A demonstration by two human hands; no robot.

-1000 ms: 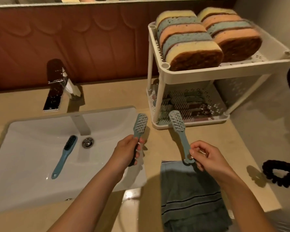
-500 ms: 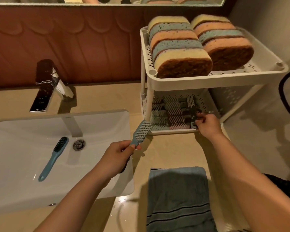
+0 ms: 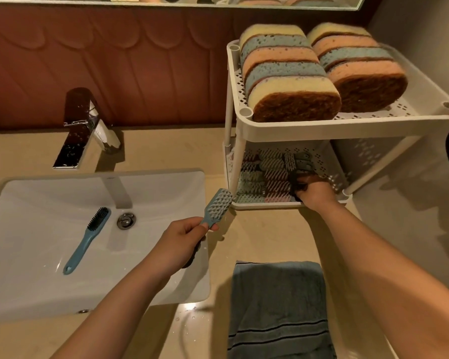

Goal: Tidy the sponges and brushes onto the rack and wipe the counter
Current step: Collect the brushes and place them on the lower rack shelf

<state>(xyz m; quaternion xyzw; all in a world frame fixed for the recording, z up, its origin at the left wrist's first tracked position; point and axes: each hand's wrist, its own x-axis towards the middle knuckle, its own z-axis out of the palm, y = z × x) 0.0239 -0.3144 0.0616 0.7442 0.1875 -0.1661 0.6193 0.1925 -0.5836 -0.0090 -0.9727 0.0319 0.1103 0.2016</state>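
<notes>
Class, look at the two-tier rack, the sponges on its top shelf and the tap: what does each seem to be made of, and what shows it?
Rack: probably moulded plastic, matt cream, with punched slots.
Sponges: soft porous foam in yellow, blue and pink, each seemingly backed by a coarse brown scouring layer.
Tap: likely chromed metal, mirror-bright and reflecting the wall.

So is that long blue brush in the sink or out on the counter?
In the sink: the long blue brush lies flat in the white basin beside the drain.
</notes>
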